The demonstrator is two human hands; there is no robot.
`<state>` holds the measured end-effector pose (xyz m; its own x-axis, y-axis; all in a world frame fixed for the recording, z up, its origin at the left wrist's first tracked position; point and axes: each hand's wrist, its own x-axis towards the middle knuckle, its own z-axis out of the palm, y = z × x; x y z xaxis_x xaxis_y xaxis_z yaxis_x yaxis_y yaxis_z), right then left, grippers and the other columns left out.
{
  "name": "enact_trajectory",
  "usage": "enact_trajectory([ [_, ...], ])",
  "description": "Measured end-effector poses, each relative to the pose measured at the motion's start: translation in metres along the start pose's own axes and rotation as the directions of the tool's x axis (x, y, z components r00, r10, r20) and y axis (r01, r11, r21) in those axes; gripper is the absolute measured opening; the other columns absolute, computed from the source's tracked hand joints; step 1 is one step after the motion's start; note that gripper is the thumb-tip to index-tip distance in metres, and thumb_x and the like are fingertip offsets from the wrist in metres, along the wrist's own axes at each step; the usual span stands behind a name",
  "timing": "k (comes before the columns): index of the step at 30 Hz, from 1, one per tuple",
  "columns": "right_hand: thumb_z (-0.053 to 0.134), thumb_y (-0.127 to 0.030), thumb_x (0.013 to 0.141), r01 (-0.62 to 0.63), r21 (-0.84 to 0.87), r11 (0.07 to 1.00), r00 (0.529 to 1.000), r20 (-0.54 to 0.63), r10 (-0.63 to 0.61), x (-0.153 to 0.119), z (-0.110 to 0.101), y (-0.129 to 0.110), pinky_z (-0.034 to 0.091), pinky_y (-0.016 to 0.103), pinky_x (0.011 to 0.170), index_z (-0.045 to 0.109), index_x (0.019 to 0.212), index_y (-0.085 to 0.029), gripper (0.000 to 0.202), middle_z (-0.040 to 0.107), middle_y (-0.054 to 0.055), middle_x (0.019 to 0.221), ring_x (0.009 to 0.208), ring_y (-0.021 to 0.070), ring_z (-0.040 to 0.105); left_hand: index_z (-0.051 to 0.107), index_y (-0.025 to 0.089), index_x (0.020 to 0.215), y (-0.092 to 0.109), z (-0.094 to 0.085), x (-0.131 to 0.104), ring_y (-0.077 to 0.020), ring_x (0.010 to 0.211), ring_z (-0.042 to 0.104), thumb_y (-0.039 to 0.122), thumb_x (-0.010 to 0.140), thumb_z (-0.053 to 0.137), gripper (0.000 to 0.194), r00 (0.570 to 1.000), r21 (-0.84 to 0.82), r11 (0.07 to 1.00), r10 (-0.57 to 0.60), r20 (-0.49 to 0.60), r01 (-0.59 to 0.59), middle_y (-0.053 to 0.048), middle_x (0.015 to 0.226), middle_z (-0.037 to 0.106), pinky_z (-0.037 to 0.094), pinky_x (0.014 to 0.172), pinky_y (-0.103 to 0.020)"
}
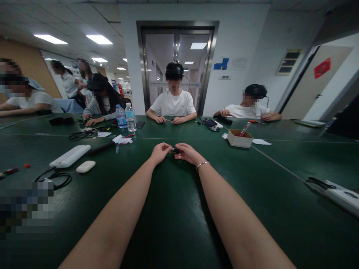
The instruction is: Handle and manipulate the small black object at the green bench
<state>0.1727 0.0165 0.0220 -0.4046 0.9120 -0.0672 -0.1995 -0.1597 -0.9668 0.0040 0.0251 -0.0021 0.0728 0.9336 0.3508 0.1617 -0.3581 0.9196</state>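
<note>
Both of my arms reach out over the dark green table point(168, 209), and the hands meet near its middle. Between thumb and fingers, my right hand point(189, 153) pinches a small black piece with a silvery end point(176, 150); it resembles a USB plug, but it is too small to name surely. My left hand point(161, 152) is closed in a pinch at the silvery end, its fingertips touching it. Whether the left fingers hold a separate part cannot be made out. A metal bracelet point(202, 164) circles my right wrist.
Leftward lie a white power strip point(70, 156), a white oval object point(85, 166), black cables point(86, 133) and paper scraps point(122, 139). Two water bottles point(130, 117) stand behind. An open box point(240, 139) is at right, another white strip point(336, 192) farther right. Several people sit around the table.
</note>
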Motion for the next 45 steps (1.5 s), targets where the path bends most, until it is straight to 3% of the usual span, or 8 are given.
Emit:
enact_trajectory([
  [10, 0.051, -0.001, 0.084, -0.005, -0.013, 1.0, 1.0, -0.01, 0.005, 0.0012, -0.0001, 0.0006, 0.057, 0.025, 0.052, 0.048, 0.095, -0.015, 0.018, 0.059, 0.001, 0.069, 0.051, 0.0111, 0.061, 0.061, 0.013, 0.076, 0.0022, 0.0009, -0.0013, -0.0146, 0.065, 0.059, 0.027, 0.068, 0.067, 0.017, 1.0, 0.005, 1.0, -0.008, 0.016, 0.008, -0.004, 0.068, 0.064, 0.048, 0.069, -0.031],
  [15, 0.052, -0.009, 0.086, 0.003, -0.008, 1.0, 1.0, -0.013, -0.003, 0.0026, -0.0012, 0.0019, 0.058, 0.027, 0.052, 0.049, 0.094, -0.016, 0.011, 0.059, 0.001, 0.068, 0.051, 0.0115, 0.06, 0.061, 0.013, 0.076, 0.0027, 0.0, -0.0013, -0.0145, 0.064, 0.059, 0.027, 0.069, 0.066, 0.017, 1.0, 0.012, 1.0, -0.003, 0.014, 0.003, -0.004, 0.068, 0.063, 0.048, 0.069, -0.03],
  [19, 0.055, -0.004, 0.082, 0.007, -0.011, 1.0, 1.0, -0.019, -0.007, 0.0043, -0.002, 0.0028, 0.058, 0.026, 0.055, 0.049, 0.095, -0.016, 0.019, 0.06, 0.0, 0.071, 0.054, 0.0114, 0.062, 0.061, 0.013, 0.076, 0.0002, 0.0001, 0.0001, -0.0148, 0.065, 0.06, 0.029, 0.069, 0.066, 0.018, 1.0, 0.028, 1.0, -0.005, 0.02, 0.004, -0.004, 0.068, 0.063, 0.048, 0.068, -0.03],
  [35, 0.052, -0.005, 0.084, 0.006, -0.003, 1.0, 1.0, -0.026, -0.006, 0.0035, 0.0002, 0.0026, 0.057, 0.027, 0.054, 0.05, 0.09, -0.015, 0.012, 0.059, 0.002, 0.068, 0.052, 0.0118, 0.06, 0.061, 0.013, 0.075, 0.0034, 0.0005, -0.0012, -0.0137, 0.063, 0.059, 0.025, 0.069, 0.066, 0.015, 1.0, 0.005, 1.0, -0.021, 0.011, 0.021, -0.003, 0.066, 0.062, 0.048, 0.068, -0.029],
  [45, 0.05, -0.001, 0.081, -0.006, -0.007, 1.0, 0.999, -0.032, 0.006, 0.0032, 0.0001, 0.0013, 0.056, 0.027, 0.054, 0.051, 0.09, -0.016, 0.018, 0.06, 0.002, 0.071, 0.053, 0.0119, 0.061, 0.061, 0.013, 0.077, 0.0014, 0.0004, -0.001, -0.0142, 0.065, 0.06, 0.025, 0.07, 0.064, 0.015, 1.0, 0.02, 1.0, -0.02, 0.022, 0.02, -0.004, 0.069, 0.063, 0.048, 0.069, -0.03],
])
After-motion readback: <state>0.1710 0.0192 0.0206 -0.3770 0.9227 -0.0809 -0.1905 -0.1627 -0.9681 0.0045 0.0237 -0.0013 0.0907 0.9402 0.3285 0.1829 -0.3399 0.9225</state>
